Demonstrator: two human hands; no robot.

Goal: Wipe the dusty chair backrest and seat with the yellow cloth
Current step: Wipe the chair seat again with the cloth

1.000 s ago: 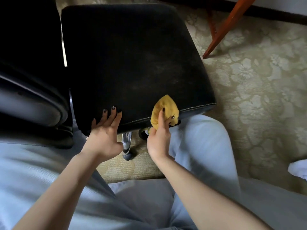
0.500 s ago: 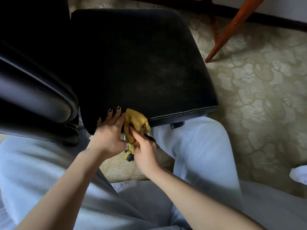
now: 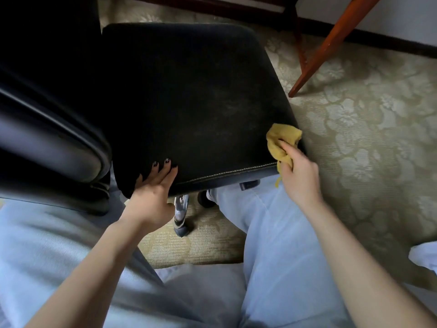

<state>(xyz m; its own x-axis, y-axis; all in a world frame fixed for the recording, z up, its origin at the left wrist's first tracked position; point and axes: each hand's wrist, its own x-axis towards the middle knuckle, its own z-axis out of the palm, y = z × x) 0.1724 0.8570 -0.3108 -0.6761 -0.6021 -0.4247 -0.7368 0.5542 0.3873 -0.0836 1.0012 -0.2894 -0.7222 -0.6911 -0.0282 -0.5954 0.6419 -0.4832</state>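
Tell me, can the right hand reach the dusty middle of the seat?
Probably yes: the right hand grips the yellow cloth at the near right corner of the seat, nothing lies on it, and the left hand rests at its near left edge.

floral carpet (image 3: 366, 114) | wood leg (image 3: 330, 43) upper R | white item (image 3: 425, 256) R edge

On the seat (image 3: 189, 102), at its near right corner, the right grip (image 3: 298, 172) pinched the cloth (image 3: 280, 138). The left grip (image 3: 153, 189) lay flat on its near left edge, fingers straight. Beyond the seat's right side, a wooden leg (image 3: 331, 46) stood on the carpet (image 3: 369, 143).
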